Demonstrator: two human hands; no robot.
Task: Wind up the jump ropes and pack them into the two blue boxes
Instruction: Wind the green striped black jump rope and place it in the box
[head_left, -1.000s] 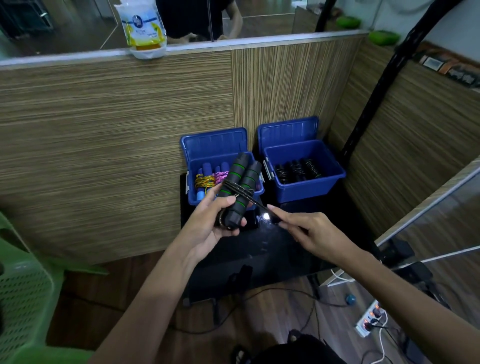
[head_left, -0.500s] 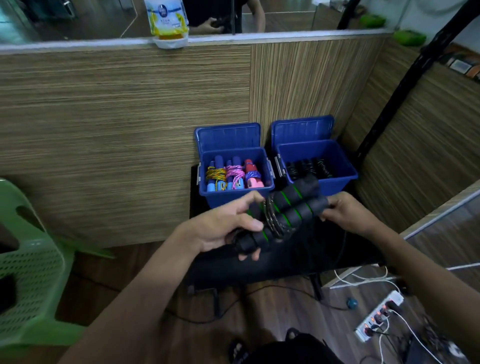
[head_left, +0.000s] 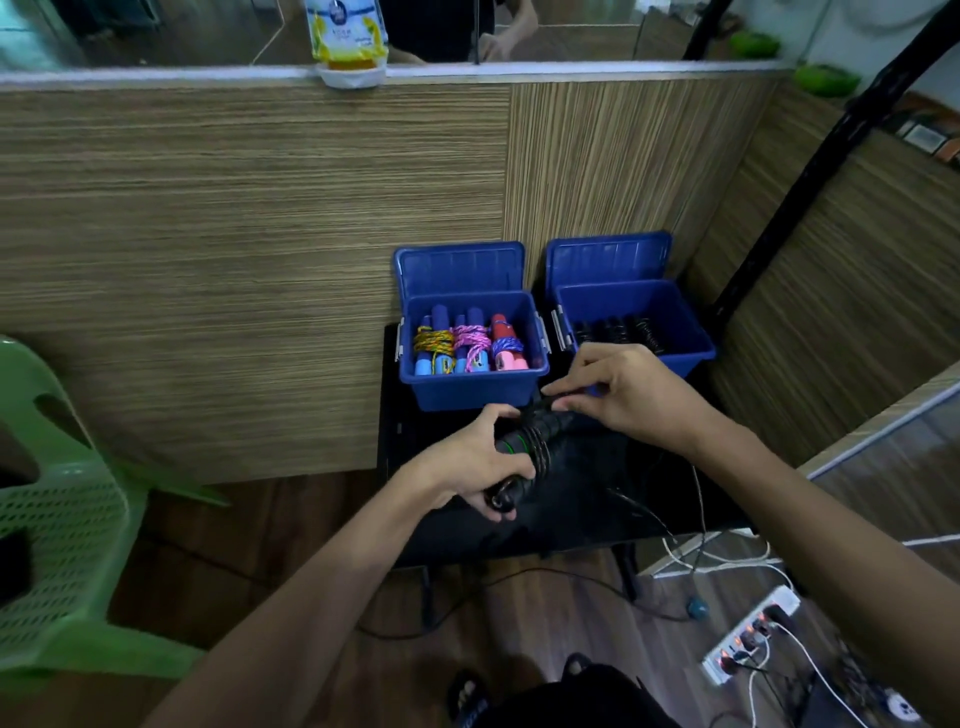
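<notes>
Black jump rope (head_left: 530, 441) gripped between both hands (left (head_left: 467, 462), right (head_left: 623, 395)).

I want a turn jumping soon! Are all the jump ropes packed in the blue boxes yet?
Nearly. Done: three colourful wound ropes sit in the left blue box, and black wound ropes in the right blue box. In hand: the left hand grips a black rope's handles while the right hand pinches its cord. Left: finish this one, drop it in. Both lids are open.

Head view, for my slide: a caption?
Both hands wind a black jump rope before two open blue boxes.
</notes>
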